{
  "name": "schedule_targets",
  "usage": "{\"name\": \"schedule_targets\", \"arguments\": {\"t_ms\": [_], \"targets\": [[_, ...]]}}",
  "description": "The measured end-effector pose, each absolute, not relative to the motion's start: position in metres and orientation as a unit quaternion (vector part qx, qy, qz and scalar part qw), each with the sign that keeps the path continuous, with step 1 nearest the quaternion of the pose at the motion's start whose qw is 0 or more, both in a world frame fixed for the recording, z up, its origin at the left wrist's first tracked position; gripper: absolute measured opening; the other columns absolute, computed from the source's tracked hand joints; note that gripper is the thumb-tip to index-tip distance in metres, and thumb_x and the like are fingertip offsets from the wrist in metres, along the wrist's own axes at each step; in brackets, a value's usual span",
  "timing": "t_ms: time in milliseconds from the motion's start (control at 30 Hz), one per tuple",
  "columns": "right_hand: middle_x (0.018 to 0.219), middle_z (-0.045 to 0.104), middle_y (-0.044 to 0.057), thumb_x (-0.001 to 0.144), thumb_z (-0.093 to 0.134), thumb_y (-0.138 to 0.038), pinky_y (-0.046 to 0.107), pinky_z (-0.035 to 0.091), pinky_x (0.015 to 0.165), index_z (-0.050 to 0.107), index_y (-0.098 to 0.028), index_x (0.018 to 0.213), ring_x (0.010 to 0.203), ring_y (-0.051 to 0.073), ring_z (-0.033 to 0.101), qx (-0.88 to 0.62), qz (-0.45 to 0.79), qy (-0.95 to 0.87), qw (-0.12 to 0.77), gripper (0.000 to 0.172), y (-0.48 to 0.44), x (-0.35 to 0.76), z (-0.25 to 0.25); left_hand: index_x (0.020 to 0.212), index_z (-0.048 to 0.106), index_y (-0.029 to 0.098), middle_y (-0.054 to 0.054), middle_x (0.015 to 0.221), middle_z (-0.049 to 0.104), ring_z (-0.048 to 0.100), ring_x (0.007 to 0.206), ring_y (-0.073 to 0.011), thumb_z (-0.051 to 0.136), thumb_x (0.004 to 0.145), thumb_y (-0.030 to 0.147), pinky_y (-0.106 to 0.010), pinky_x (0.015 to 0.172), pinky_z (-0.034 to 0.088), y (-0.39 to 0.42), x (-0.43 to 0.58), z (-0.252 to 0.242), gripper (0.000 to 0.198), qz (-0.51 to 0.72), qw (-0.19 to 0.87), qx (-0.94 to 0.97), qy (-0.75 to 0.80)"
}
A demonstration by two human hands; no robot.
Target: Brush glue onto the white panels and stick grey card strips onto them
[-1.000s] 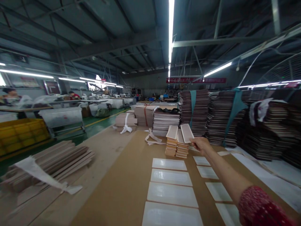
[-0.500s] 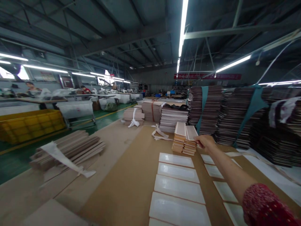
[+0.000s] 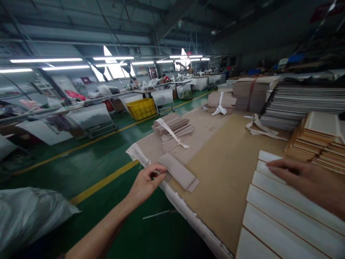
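My left hand (image 3: 147, 180) is at the table's left edge, thumb and forefinger pinched at the near left end of a small pile of grey-brown strips (image 3: 178, 171). Whether a strip is between the fingertips cannot be made out. On the right, my right hand (image 3: 309, 181) hangs over a row of white panels (image 3: 277, 196), its fingers drawn together near the far panels; anything in them is too small to see. Behind it stands a stack of light panels with orange-brown edges (image 3: 309, 138). A larger bundle of grey-brown strips (image 3: 172, 124) lies farther back under a white band.
The brown table surface (image 3: 218, 169) ends at a cloth-covered left edge. Tall stacks of dark-edged sheets (image 3: 302, 102) and a tied bundle (image 3: 248, 93) stand at the back. Beyond the green floor are a yellow bin (image 3: 142, 109) and worktables. A plastic bag (image 3: 32, 216) lies lower left.
The view has swung left and nearer the table edge. My left hand has come into view at the strips. My right hand has moved from beside the light panel stack to over the white panels.
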State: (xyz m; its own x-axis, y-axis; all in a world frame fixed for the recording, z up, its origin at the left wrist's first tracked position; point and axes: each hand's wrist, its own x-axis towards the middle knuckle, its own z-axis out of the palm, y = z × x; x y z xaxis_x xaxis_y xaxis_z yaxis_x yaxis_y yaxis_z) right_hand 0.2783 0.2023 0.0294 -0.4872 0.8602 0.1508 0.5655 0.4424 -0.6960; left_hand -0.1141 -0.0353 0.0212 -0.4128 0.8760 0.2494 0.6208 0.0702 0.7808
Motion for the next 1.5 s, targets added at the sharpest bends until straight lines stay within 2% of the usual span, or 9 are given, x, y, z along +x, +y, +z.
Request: {"name": "schedule_targets", "arguments": {"t_ms": [100,233,567,767,867,1000,1133,1333,1500], "targets": [[0.1,0.07,0.008,0.09,0.048,-0.045,0.036,0.05,0.075,0.075,-0.025,0.096,0.088,0.024,0.066,-0.32,0.306,-0.887,0.134,0.034,0.147,0.21,0.04,0.097,0.072,0.02,-0.008,0.111,0.068,0.063,0.098,-0.0246,0.068,0.078,0.028,-0.037,0.083,0.05,-0.026,-0.111,0.014,0.021,0.438,0.13,0.564,0.688],[0.105,0.064,0.008,0.092,0.054,-0.036,0.032,0.046,0.085,0.07,-0.02,0.106,0.094,0.021,0.062,-0.274,0.256,-0.925,0.07,0.027,0.097,0.128,0.044,0.103,0.071,0.02,-0.009,0.119,0.063,0.06,0.103,-0.025,0.069,0.077,0.021,-0.039,0.086,0.049,-0.015,-0.11,0.008,0.027,0.432,0.124,0.593,0.668],[0.102,0.062,0.02,0.085,0.059,-0.04,0.04,0.045,0.084,0.072,-0.007,0.101,0.098,0.034,0.062,-0.345,0.215,-0.913,0.027,0.04,0.083,0.076,0.032,0.101,0.071,0.021,-0.008,0.117,0.061,0.059,0.102,-0.0234,0.069,0.074,0.01,-0.038,0.086,0.049,-0.017,-0.108,-0.011,0.029,0.454,0.142,0.579,0.662],[0.09,0.064,0.013,0.08,0.059,-0.046,0.034,0.04,0.071,0.072,-0.014,0.085,0.083,0.027,0.06,-0.352,0.318,-0.878,0.069,0.035,0.103,0.083,0.039,0.11,0.067,0.021,-0.008,0.125,0.049,0.055,0.103,-0.0225,0.074,0.068,0.013,-0.034,0.081,0.048,-0.018,-0.103,-0.005,0.044,0.521,0.129,0.501,0.679],[0.079,0.063,0.006,0.081,0.055,-0.048,0.03,0.039,0.065,0.071,-0.016,0.086,0.076,0.022,0.058,-0.352,0.417,-0.83,0.114,0.036,0.113,0.099,0.047,0.117,0.06,0.02,-0.008,0.117,0.051,0.056,0.098,-0.0212,0.077,0.07,0.024,-0.029,0.071,0.048,-0.021,-0.097,0.007,0.05,0.568,0.136,0.446,0.678],[0.069,0.051,0.001,0.085,0.048,-0.063,0.026,0.037,0.055,0.066,-0.016,0.082,0.06,0.014,0.046,-0.338,0.561,-0.739,0.155,0.05,0.105,0.136,0.059,0.119,0.054,0.019,-0.004,0.106,0.056,0.061,0.076,-0.0131,0.081,0.075,0.042,-0.021,0.056,0.045,-0.023,-0.071,0.027,0.056,0.659,0.312,0.333,0.598],[0.077,0.053,0.0,0.076,0.074,-0.064,0.021,0.033,0.053,0.069,-0.015,0.085,0.06,0.009,0.042,-0.316,0.737,-0.574,0.164,0.051,0.082,0.178,0.063,0.119,0.057,0.02,-0.008,0.118,0.059,0.065,0.073,-0.0119,0.092,0.063,0.049,-0.016,0.048,0.042,-0.017,-0.032,0.047,0.073,0.686,0.533,0.232,0.437],[0.085,0.061,0.002,0.085,0.074,-0.054,0.022,0.037,0.06,0.073,-0.016,0.091,0.067,0.01,0.048,-0.323,0.76,-0.54,0.163,0.039,0.061,0.232,0.052,0.109,0.064,0.014,-0.01,0.103,0.071,0.068,0.07,-0.0123,0.088,0.073,0.037,-0.014,0.046,0.047,0.004,0.011,0.055,0.049,0.66,0.594,0.237,0.394],[0.111,0.068,0.009,0.079,0.072,-0.067,0.032,0.041,0.078,0.07,-0.019,0.119,0.089,0.02,0.056,-0.402,0.7,-0.567,0.162,0.063,0.055,0.26,0.053,0.109,0.065,0.011,-0.012,0.099,0.075,0.069,0.069,-0.0127,0.084,0.078,0.033,-0.013,0.047,0.048,0.012,0.031,0.055,0.042,0.64,0.6,0.251,0.41]]}}
